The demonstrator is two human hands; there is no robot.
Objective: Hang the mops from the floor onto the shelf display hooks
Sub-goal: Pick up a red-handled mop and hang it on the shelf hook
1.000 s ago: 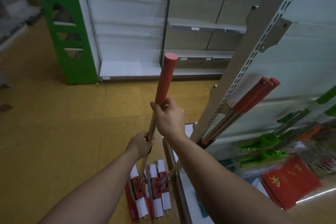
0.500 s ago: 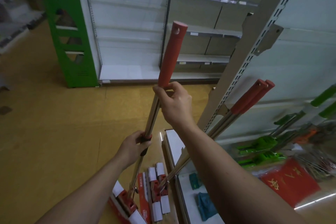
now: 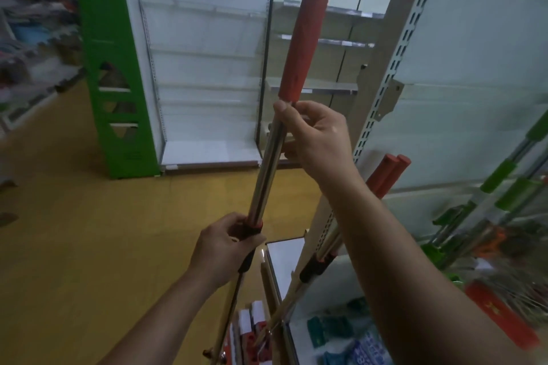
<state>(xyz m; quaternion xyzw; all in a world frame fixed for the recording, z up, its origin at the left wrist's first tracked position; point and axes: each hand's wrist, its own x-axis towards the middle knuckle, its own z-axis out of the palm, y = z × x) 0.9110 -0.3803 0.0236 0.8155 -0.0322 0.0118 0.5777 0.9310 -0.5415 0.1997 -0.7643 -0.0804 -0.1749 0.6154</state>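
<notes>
I hold one mop upright in front of me: a steel pole [image 3: 267, 166] with a long red grip [image 3: 308, 29] reaching the top of the view. My right hand [image 3: 314, 139] grips the pole just under the red grip. My left hand [image 3: 228, 243] grips lower, at the black and red collar. Two more red-handled mops [image 3: 388, 172] lean against the slotted shelf upright [image 3: 394, 68] on the right. Red and white mop heads [image 3: 252, 332] lie on the floor at the bottom. No hook is clearly visible.
A green end panel [image 3: 115, 77] and bare white shelving [image 3: 207, 68] stand ahead across the yellow floor [image 3: 74, 231]. Green-handled mops [image 3: 504, 187] lean at the right over a low shelf of packaged goods [image 3: 341, 335]. A red package [image 3: 501, 314] lies at the right.
The held mop has risen, its red grip now near the top of the view. Both hands moved up with it, and my right hand slid down off the red grip onto the steel pole.
</notes>
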